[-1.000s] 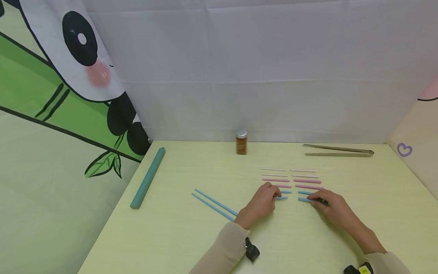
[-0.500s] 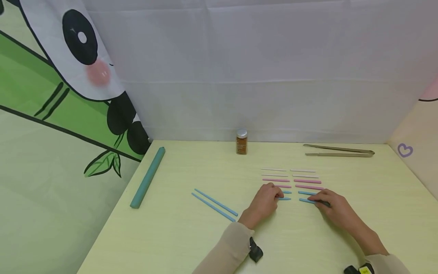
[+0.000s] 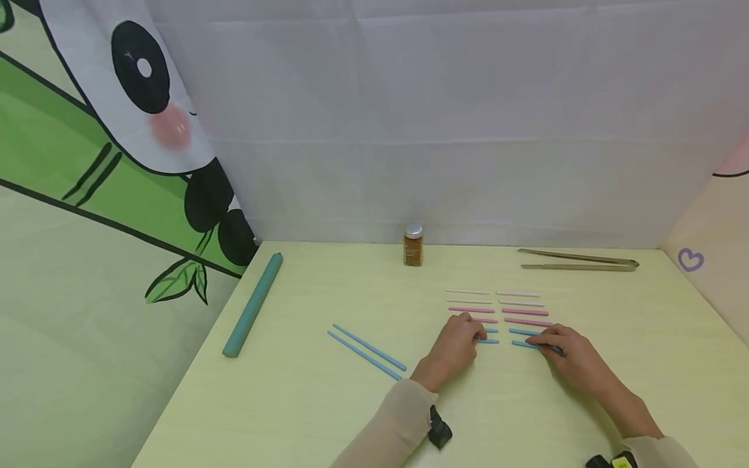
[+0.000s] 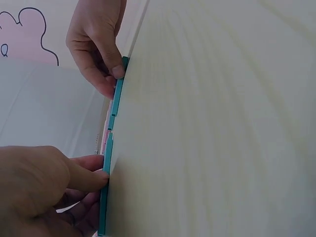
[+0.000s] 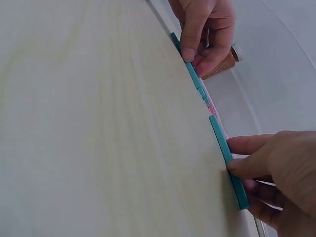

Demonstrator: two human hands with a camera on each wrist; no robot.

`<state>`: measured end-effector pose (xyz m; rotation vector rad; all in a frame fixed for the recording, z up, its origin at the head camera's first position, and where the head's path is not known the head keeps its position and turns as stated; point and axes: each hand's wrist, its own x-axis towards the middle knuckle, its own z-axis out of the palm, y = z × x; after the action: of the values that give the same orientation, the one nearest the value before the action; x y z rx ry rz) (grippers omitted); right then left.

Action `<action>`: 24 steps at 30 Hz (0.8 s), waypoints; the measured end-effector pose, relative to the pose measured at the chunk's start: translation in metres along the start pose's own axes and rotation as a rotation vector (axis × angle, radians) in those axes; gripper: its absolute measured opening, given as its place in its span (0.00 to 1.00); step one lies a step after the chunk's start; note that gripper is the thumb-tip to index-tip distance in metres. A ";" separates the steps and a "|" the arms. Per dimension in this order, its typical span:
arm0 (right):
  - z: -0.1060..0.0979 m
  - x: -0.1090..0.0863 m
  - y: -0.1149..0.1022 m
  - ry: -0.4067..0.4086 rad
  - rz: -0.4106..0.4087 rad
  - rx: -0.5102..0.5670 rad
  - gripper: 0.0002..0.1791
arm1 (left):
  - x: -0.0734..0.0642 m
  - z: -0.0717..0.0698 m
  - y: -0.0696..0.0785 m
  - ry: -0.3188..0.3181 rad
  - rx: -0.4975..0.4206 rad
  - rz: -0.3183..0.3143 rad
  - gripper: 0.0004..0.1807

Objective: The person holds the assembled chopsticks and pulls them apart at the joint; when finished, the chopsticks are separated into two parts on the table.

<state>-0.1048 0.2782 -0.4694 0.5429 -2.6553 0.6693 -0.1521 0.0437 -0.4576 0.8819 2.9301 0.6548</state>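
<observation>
In the head view my left hand (image 3: 453,344) pinches a short blue stick (image 3: 489,341) lying on the table, thumb and forefinger at its side. Its full length shows in the left wrist view, where the thumb (image 4: 101,178) presses the near edge. Across a small gap, my right hand (image 3: 567,354) pinches a matching blue stick (image 3: 523,344), seen whole in the right wrist view as a teal strip (image 5: 222,138). The two sticks lie roughly end to end. Just behind them lies another pair of blue sticks (image 3: 523,331), partly covered by my fingers.
Pink sticks (image 3: 526,312) and thin white sticks (image 3: 517,294) form paired rows farther back. Two longer blue sticks (image 3: 368,351) lie by my left forearm. A green roll (image 3: 253,305), a small jar (image 3: 413,246) and metal tongs (image 3: 579,263) rest toward the table's left and back.
My left hand has shifted slightly to the right with its blue stick. The stick in my right hand has moved slightly to the right; that hand has stayed almost in place.
</observation>
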 end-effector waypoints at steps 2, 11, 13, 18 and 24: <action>-0.001 0.000 -0.001 0.002 0.001 0.001 0.15 | 0.000 0.001 0.001 -0.003 0.023 0.001 0.10; -0.004 0.010 -0.021 0.014 -0.017 -0.009 0.16 | -0.009 -0.025 -0.005 0.095 0.041 0.075 0.07; -0.003 0.015 -0.029 0.019 -0.032 0.006 0.17 | -0.013 -0.036 -0.011 0.088 0.000 0.071 0.06; 0.003 0.027 -0.049 -0.031 -0.020 0.060 0.17 | -0.022 -0.062 -0.036 0.018 -0.124 0.008 0.07; 0.018 0.041 -0.073 -0.107 -0.004 0.137 0.14 | -0.036 -0.083 -0.075 -0.045 -0.210 -0.049 0.08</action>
<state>-0.1126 0.1981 -0.4399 0.6383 -2.7203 0.8475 -0.1716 -0.0641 -0.4150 0.7900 2.7677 0.9057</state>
